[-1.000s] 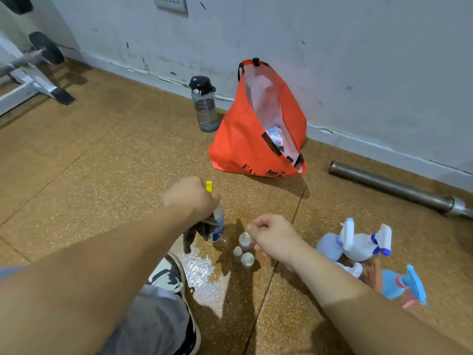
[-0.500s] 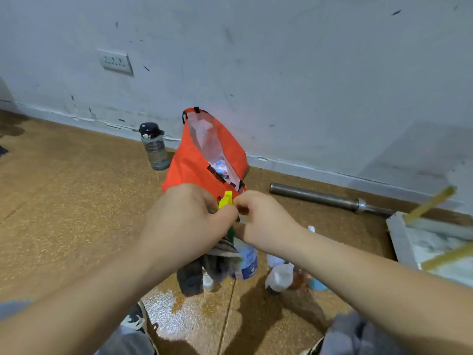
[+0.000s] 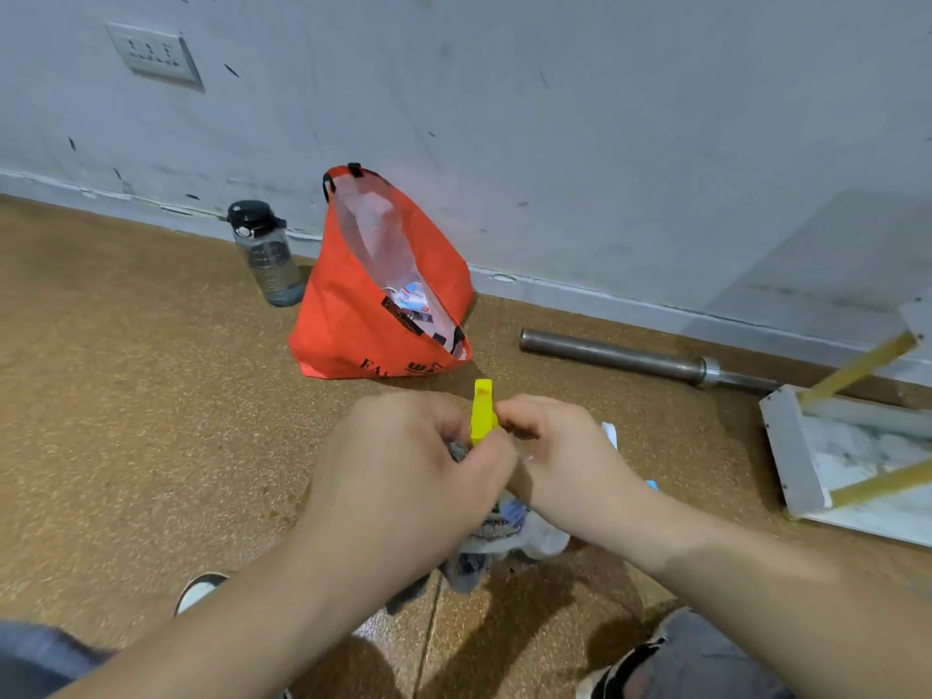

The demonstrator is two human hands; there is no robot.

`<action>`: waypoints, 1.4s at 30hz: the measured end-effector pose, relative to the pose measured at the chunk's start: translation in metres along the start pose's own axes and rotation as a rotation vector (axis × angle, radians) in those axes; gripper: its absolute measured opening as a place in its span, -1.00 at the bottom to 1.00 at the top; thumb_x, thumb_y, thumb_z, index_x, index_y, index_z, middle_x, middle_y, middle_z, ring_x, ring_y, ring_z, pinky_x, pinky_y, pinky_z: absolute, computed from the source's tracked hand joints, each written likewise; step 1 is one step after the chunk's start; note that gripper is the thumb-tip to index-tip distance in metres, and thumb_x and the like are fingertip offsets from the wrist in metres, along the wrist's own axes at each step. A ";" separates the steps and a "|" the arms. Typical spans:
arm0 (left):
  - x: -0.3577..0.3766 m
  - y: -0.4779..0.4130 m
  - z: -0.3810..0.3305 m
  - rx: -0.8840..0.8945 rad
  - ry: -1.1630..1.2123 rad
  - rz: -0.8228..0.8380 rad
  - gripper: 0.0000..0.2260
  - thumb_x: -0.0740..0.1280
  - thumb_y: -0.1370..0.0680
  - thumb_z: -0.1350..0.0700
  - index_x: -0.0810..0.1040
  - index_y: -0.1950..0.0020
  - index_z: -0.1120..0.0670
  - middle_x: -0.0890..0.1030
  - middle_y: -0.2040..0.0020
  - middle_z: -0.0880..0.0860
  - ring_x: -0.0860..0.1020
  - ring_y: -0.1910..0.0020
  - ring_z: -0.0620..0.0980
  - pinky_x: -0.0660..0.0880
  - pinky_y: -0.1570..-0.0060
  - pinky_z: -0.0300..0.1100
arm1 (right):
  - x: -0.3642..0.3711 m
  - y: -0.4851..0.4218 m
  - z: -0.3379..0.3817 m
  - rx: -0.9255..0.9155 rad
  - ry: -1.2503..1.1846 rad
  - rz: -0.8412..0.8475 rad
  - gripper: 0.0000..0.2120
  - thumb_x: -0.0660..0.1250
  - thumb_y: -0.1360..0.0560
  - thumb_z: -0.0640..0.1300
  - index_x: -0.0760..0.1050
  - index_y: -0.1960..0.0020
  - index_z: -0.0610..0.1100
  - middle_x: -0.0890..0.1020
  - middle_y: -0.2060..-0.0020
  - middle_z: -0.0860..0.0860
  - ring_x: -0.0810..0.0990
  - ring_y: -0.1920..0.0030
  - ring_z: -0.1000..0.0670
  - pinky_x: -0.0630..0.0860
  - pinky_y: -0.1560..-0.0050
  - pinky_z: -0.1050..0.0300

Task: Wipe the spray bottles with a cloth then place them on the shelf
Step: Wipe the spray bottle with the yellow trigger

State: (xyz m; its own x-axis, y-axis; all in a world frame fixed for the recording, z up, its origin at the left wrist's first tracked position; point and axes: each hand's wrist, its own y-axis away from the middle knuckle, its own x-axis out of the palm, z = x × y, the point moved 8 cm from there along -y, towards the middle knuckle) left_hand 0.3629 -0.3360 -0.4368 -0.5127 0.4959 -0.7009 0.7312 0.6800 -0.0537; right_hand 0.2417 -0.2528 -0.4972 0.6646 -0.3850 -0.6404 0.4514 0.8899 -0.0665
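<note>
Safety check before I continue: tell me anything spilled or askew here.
A glossy wet patch shines on the brown speckled floor at bottom centre, likely spilled liquid. The white marble-patterned shelf with yellow rods at right seems to lie tipped, rods slanting.

Left hand (image 3: pixel 403 476) and right hand (image 3: pixel 565 461) meet ahead, fingers (image 3: pixel 522 415) curled.

- Wall (image 3: pixel 605 118): pale grey, scuffed w/ dark marks, far beyond fingers (image 3: pixel 524 413); skirting strip (image 3: pixel 630 300) along its base.
- Socket plate (image 3: pixel 154 53) on wall, far up-left of fingers.
- Floor (image 3: pixel 126 396): brown, speckled, w/ seam lines; glossy patch (image 3: pixel 398 648) nearer than fingers.
- Orange bag (image 3: pixel 353 335) just beyond fingers, by wall; dark-capped bottle (image 3: pixel 267 259) left of it.
- Steel bar (image 3: pixel 630 358) on floor, beyond fingers to the right.
</note>
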 end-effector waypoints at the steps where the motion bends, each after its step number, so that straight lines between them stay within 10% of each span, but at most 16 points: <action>1: 0.004 -0.002 0.001 -0.012 0.002 0.016 -0.66 0.32 -0.36 -0.28 0.58 0.31 0.00 0.49 0.50 0.01 0.46 0.47 0.01 0.41 0.49 -0.10 | -0.001 -0.002 0.002 -0.039 -0.005 0.013 -0.93 0.39 -0.45 -0.20 0.61 0.15 -0.04 0.58 0.26 0.06 0.52 0.17 0.08 0.43 0.18 0.20; 8: -0.018 -0.035 0.003 -0.119 0.245 0.017 -0.46 0.45 -0.50 -0.22 0.51 0.47 0.16 0.31 0.61 -0.10 0.25 0.60 -0.17 0.19 0.57 -0.32 | -0.015 -0.013 -0.008 -0.043 -0.038 -0.016 -0.76 0.48 -0.45 -0.36 0.66 0.05 -0.03 0.63 0.12 0.13 0.59 0.01 0.10 0.46 0.05 0.24; 15: -0.034 -0.042 -0.005 -0.151 0.757 -0.112 -0.63 0.38 -0.59 -0.10 0.68 0.18 0.20 0.67 0.37 0.24 0.62 0.52 0.19 0.47 0.63 0.25 | -0.013 -0.001 0.014 -0.128 -0.011 0.073 -0.72 0.40 -0.52 -0.18 0.54 0.01 0.23 0.60 0.07 0.28 0.57 -0.06 0.14 0.47 -0.07 0.21; 20: 0.008 -0.024 -0.027 0.192 0.364 0.278 -0.79 0.37 -0.61 -0.14 0.71 -0.15 -0.11 0.70 0.01 -0.12 0.66 -0.02 -0.24 0.57 -0.04 -0.30 | -0.010 0.006 0.008 0.014 -0.181 0.090 -0.75 0.34 -0.47 -0.28 0.61 -0.05 0.00 0.71 0.07 0.03 0.68 -0.03 -0.01 0.61 -0.03 -0.18; 28: 0.013 -0.037 -0.004 0.226 0.215 0.176 -0.77 0.35 -0.60 -0.19 0.65 -0.20 -0.18 0.47 -0.05 -0.06 0.50 -0.11 -0.23 0.30 -0.07 -0.55 | -0.016 0.008 0.012 -0.131 0.101 0.080 -0.83 0.34 -0.45 -0.24 0.60 -0.01 -0.05 0.58 0.03 0.07 0.55 -0.08 0.02 0.52 -0.06 0.09; 36: 0.013 -0.027 -0.016 0.426 0.238 0.135 -0.85 0.38 -0.62 -0.03 0.65 -0.15 -0.04 0.56 -0.06 -0.02 0.57 -0.13 -0.07 0.44 -0.15 -0.32 | -0.012 0.013 0.013 -0.121 0.059 0.133 -0.72 0.36 -0.46 -0.26 0.58 -0.05 0.08 0.58 -0.03 0.10 0.56 -0.13 0.02 0.54 -0.12 0.08; 39: 0.008 -0.041 0.000 0.360 0.172 0.004 -0.80 0.36 -0.59 -0.09 0.66 -0.12 -0.04 0.60 -0.02 -0.07 0.57 -0.07 -0.18 0.41 -0.11 -0.39 | -0.014 0.012 0.027 -0.234 0.153 0.165 -0.84 0.38 -0.43 -0.32 0.58 0.04 -0.12 0.55 0.10 0.09 0.50 -0.02 0.05 0.45 -0.08 0.16; 42: 0.005 -0.056 0.034 0.117 0.229 -0.075 -0.80 0.30 -0.64 -0.11 0.67 -0.02 -0.06 0.69 0.09 -0.05 0.65 0.12 -0.03 0.59 0.01 -0.06 | -0.013 0.012 0.028 -0.224 0.156 0.180 -0.86 0.36 -0.44 -0.31 0.54 0.07 -0.11 0.54 0.13 0.11 0.49 0.01 0.07 0.45 -0.07 0.12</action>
State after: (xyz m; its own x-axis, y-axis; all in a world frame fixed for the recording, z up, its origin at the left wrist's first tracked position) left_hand 0.3345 -0.3898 -0.4618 -0.6461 0.5648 -0.5134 0.7276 0.6591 -0.1904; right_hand 0.2548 -0.2443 -0.4682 0.6145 -0.1898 -0.7658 0.1813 0.9786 -0.0971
